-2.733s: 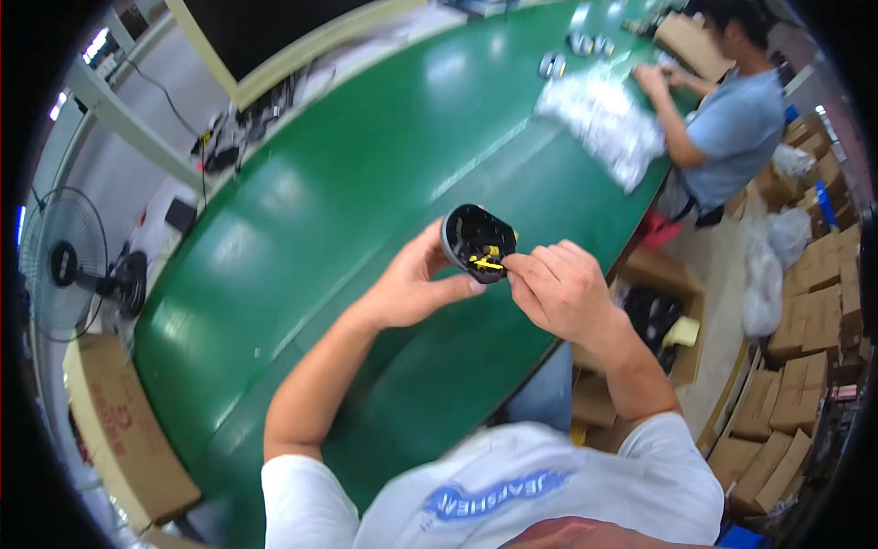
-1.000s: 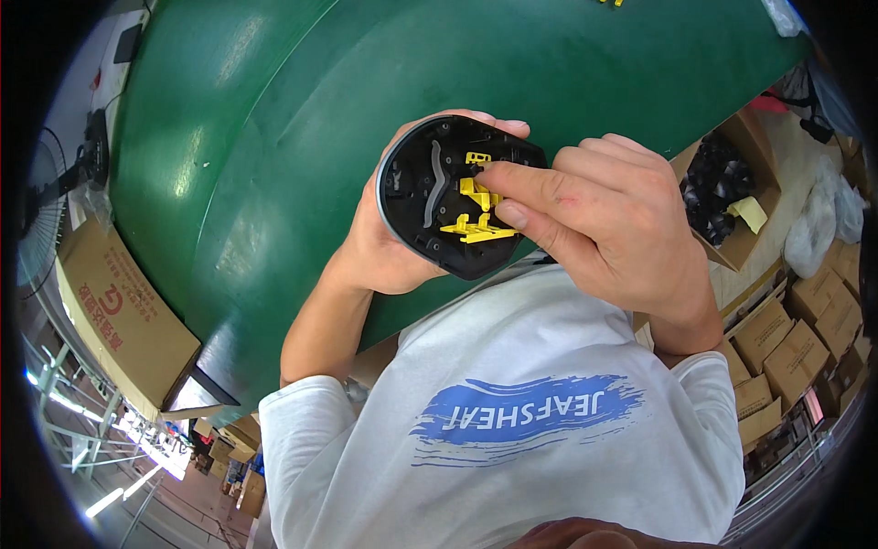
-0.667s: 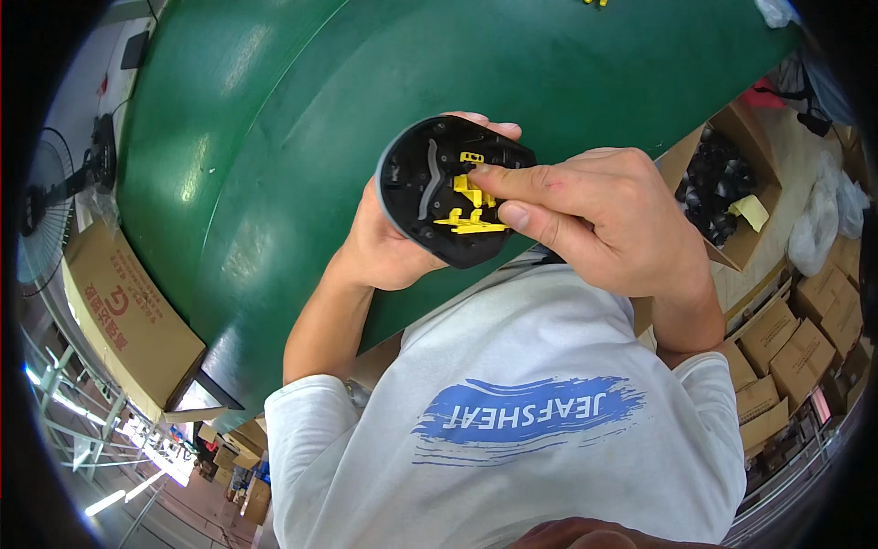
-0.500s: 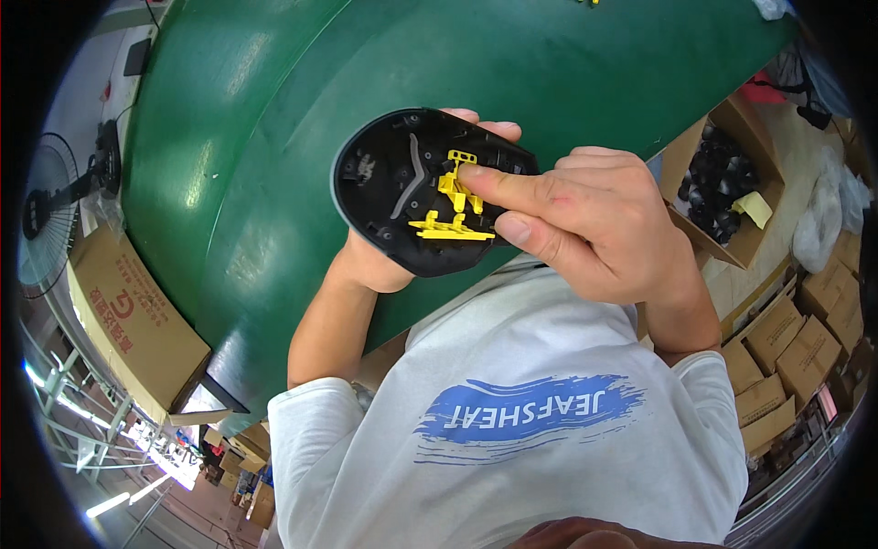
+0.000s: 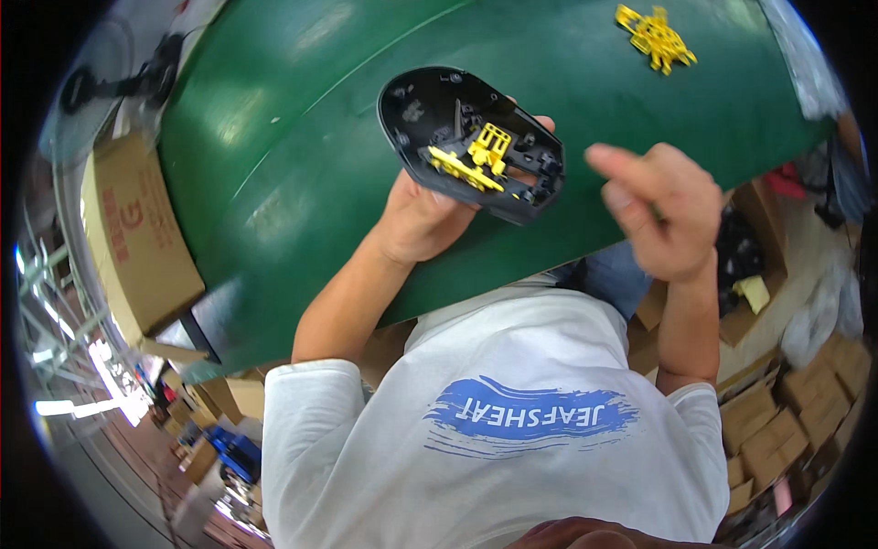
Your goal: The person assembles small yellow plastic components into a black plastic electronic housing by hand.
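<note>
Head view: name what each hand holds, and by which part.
Left hand: the black shell, cradled from beneath, fingertips showing past its far edge. Right hand: nothing visible in its grip.

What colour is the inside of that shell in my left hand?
Mostly black: the shell shows best in the head view, with yellow pieces inside.

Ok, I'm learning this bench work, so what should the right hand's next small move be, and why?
I'd probably have the right hand reach across the green table to the loose yellow parts. It is apart from the black shell and looks empty, though blurred, while the left hand supports that shell with yellow pieces inside. Whether more belong there, I can't tell.
</note>
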A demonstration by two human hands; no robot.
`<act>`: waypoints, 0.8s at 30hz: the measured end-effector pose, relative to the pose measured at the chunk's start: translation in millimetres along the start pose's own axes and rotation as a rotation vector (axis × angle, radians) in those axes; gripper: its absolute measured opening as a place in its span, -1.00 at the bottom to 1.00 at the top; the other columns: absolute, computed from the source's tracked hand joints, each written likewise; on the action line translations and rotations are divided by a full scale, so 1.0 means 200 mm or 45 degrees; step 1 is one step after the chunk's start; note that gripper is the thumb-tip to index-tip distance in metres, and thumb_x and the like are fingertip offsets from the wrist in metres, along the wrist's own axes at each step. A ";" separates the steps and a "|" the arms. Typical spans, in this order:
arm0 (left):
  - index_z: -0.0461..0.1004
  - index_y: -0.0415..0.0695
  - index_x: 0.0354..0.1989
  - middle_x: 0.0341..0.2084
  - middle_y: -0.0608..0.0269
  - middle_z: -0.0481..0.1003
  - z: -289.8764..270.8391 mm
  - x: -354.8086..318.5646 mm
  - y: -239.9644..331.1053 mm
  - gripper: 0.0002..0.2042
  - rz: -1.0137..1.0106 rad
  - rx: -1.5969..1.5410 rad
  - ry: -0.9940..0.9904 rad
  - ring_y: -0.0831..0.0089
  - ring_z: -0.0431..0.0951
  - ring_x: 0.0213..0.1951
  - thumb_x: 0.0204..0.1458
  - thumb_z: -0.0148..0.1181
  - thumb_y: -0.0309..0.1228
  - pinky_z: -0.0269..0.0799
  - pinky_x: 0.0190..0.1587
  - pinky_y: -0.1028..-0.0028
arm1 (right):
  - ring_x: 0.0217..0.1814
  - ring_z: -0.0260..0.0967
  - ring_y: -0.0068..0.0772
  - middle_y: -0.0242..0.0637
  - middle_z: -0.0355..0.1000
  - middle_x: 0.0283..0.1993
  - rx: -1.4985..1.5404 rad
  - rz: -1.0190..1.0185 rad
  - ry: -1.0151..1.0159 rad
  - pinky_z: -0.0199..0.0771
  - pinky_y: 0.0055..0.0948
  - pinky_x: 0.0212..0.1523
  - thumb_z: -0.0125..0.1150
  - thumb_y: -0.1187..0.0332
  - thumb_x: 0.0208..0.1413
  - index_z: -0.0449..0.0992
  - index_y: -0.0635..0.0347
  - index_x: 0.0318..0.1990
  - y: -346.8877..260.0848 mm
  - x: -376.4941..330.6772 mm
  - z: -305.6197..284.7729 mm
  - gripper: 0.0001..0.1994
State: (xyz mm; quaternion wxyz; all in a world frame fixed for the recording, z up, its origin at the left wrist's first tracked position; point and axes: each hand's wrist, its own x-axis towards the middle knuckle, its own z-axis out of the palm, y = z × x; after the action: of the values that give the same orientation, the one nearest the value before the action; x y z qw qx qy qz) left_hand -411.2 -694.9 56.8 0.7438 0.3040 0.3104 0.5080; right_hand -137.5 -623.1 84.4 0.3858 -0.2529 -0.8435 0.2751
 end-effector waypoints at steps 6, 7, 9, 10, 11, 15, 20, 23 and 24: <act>0.20 -0.25 0.57 0.45 -0.26 0.36 -0.48 -0.49 0.37 -0.18 0.460 0.015 0.167 -0.30 0.35 0.47 0.32 0.17 0.11 0.04 0.62 -0.29 | 0.10 0.61 -0.28 -0.16 0.67 0.09 -0.353 0.270 -0.033 0.53 -0.37 0.22 0.31 0.42 0.43 0.69 0.25 0.20 0.38 0.16 -0.21 -0.73; 0.22 -0.26 0.54 0.40 -0.23 0.40 -0.55 -0.67 0.46 -0.25 0.511 0.116 0.351 -0.24 0.42 0.42 0.36 0.14 0.04 0.08 0.61 -0.28 | 0.21 0.58 -0.18 -0.12 0.62 0.18 -0.445 0.175 -0.020 0.51 -0.30 0.28 0.31 0.39 0.43 0.67 0.19 0.26 0.46 0.17 -0.22 -0.69; 0.29 -0.29 0.46 0.31 -0.20 0.46 -0.66 -1.08 0.55 -0.35 0.615 0.115 0.622 -0.12 0.53 0.28 0.40 0.07 -0.03 0.18 0.58 -0.23 | 0.42 0.44 -0.13 -0.11 0.49 0.39 -0.614 0.146 -0.085 0.40 -0.18 0.42 0.31 0.30 0.44 0.64 0.07 0.33 0.58 0.15 -0.23 -0.63; 0.34 -0.26 0.43 0.25 -0.17 0.52 -0.70 -1.29 0.57 -0.42 0.649 0.161 0.797 -0.07 0.56 0.24 0.44 0.02 -0.05 0.24 0.55 -0.21 | 0.48 0.40 -0.12 -0.12 0.46 0.44 -0.660 0.126 -0.060 0.36 -0.16 0.46 0.31 0.27 0.45 0.63 0.04 0.35 0.63 0.13 -0.21 -0.62; 0.40 -0.23 0.39 0.18 -0.12 0.58 -0.71 -1.54 0.58 -0.47 0.686 0.221 1.016 -0.02 0.59 0.20 0.48 -0.02 -0.07 0.32 0.51 -0.19 | 0.48 0.40 -0.12 -0.12 0.46 0.44 -0.600 0.079 -0.087 0.36 -0.16 0.46 0.31 0.27 0.45 0.63 0.04 0.35 0.67 0.11 -0.21 -0.62; 0.49 -0.13 0.23 -0.01 0.05 0.62 -0.62 -2.23 0.31 -0.51 0.879 0.505 2.131 0.16 0.63 0.06 0.46 0.10 0.06 0.54 0.29 0.07 | 0.54 0.34 -0.12 -0.14 0.40 0.50 -0.491 0.192 -0.184 0.31 -0.16 0.50 0.23 0.23 0.51 0.61 0.02 0.39 0.65 0.08 -0.19 -0.61; 0.52 -0.01 -0.04 -0.37 0.39 0.53 -0.61 -2.93 -0.23 -0.48 0.418 0.740 2.966 0.46 0.48 -0.54 0.21 0.40 0.20 0.41 -0.50 0.46 | 0.52 0.37 -0.21 -0.19 0.39 0.52 -0.414 0.239 -0.239 0.36 -0.24 0.46 0.12 0.22 0.57 0.60 0.03 0.40 0.68 0.08 -0.21 -0.62; 0.57 -0.12 -0.03 -0.39 0.31 0.51 -0.57 -3.07 -0.57 -0.41 -0.193 -0.084 2.821 0.49 0.47 -0.53 0.11 0.51 0.17 0.34 -0.59 0.44 | 0.42 0.45 -0.28 -0.22 0.42 0.49 -0.410 0.268 -0.213 0.47 -0.31 0.32 0.14 0.25 0.56 0.62 0.01 0.38 0.65 0.06 -0.19 -0.64; 0.58 -0.16 -0.10 -0.47 0.30 0.48 -0.63 -2.94 -0.74 -0.44 -0.466 -0.130 2.915 0.46 0.44 -0.56 0.11 0.52 0.13 0.32 -0.59 0.44 | 0.42 0.45 -0.28 -0.22 0.42 0.49 -0.475 0.244 -0.215 0.47 -0.31 0.32 0.14 0.25 0.56 0.62 0.01 0.38 0.59 0.07 -0.21 -0.64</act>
State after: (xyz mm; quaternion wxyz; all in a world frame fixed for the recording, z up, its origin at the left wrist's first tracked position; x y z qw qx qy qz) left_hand -595.3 -1277.3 -45.6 0.1018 -0.4132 0.8201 0.3826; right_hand -87.7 -518.7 36.7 0.2326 -0.3749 -0.8811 0.1701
